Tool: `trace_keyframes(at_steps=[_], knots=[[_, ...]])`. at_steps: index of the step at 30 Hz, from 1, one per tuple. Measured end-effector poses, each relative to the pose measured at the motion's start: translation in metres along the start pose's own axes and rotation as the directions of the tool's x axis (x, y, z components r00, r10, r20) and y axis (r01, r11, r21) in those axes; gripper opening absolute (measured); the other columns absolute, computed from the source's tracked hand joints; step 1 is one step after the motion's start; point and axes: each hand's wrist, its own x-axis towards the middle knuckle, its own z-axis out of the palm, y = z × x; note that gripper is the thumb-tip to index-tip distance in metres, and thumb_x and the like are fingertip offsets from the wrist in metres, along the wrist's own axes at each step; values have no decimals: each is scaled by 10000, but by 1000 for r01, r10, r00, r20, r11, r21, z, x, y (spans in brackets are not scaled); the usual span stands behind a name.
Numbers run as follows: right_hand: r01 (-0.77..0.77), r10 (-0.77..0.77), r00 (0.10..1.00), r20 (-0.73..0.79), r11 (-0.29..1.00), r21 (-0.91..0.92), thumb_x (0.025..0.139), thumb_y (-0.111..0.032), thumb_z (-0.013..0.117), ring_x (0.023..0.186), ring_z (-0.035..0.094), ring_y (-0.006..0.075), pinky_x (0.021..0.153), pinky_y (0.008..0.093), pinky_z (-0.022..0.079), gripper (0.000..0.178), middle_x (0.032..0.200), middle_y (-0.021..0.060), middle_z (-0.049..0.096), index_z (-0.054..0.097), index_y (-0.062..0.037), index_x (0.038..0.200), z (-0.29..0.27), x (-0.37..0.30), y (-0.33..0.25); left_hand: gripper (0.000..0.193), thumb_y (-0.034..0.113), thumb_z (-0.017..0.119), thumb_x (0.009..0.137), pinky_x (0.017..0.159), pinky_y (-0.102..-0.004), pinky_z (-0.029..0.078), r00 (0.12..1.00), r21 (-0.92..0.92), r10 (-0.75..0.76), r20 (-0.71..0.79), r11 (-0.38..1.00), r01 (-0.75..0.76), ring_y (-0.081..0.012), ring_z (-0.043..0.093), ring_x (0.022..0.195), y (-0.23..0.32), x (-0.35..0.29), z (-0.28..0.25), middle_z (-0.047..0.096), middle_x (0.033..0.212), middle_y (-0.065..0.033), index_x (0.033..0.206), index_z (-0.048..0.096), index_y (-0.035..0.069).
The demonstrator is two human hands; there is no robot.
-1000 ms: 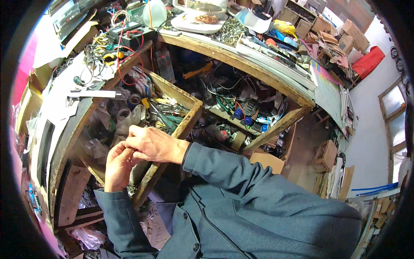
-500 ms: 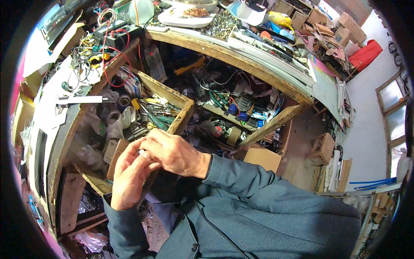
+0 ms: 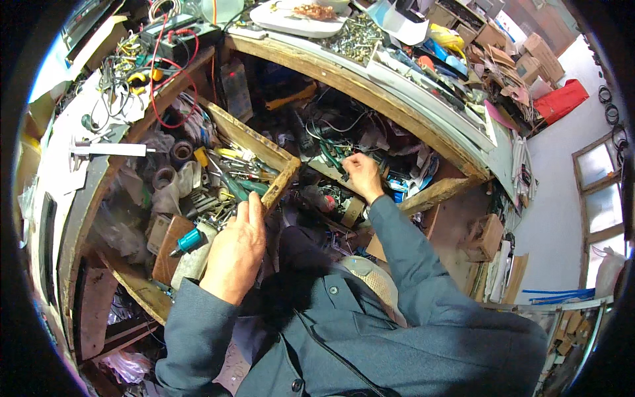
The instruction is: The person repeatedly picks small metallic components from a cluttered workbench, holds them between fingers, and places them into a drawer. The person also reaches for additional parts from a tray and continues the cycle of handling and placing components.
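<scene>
My left hand [image 3: 237, 255] lies at the near right edge of the open wooden drawer [image 3: 286, 182], its fingers stretched out and no object seen in it. Just beyond its fingertips are green-handled pliers [image 3: 243, 190] among other tools. A teal-handled tool [image 3: 190, 240] with a short metal tip rests beside the hand on a brown block [image 3: 170, 255]. Over the cluttered shelf under the bench, my right hand [image 3: 364, 177] has its fingers bent together at the tips. Whatever they pinch is too small to make out. Another green-handled tool [image 3: 329, 155] lies just left of them.
A wooden beam [image 3: 357, 92] runs along the bench front, with trays of small parts above it. On the left bench sit a white caliper-like tool [image 3: 112, 150] and red test leads [image 3: 153, 92]. A slanting wooden rail [image 3: 440, 195] stands right of my right hand.
My hands were together above the drawer and have parted. The right hand has moved right to the shelf; the left has shifted right to the drawer's edge. The teal-handled tool now shows.
</scene>
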Motion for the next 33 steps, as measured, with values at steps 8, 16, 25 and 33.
trace_keyframes(at_steps=[8,16,25,33], knots=[[164,-166,985,44,829,-535,836,-220,718,833,712,410,760,487,559,221,856,227,725,745,-6,884,13,89,50,514,18,526,909,716,-367,590,998,23,-34,53,999,33,-301,677,856,9,10,-11,595,1042,-201,1395,417,-111],[284,-205,958,198,623,-729,809,-243,770,900,698,420,765,536,551,220,921,208,718,721,-43,887,20,98,44,497,56,585,887,648,-338,598,996,54,-53,65,997,50,-271,698,802,7,13,-10,614,981,-170,1347,467,-94],[361,-292,930,223,610,-705,834,-341,758,907,692,399,749,536,537,296,939,165,719,687,-83,962,12,108,60,503,59,613,865,614,-334,602,997,33,-41,59,999,39,-261,704,795,7,16,-11,593,942,-149,1318,457,-94],[386,-156,914,375,619,-684,814,-182,685,892,701,384,780,509,551,139,935,165,733,776,-122,900,0,102,47,463,71,591,890,614,-341,603,996,-9,-65,55,998,65,-255,704,794,7,13,-9,594,948,-147,1307,465,-85]])
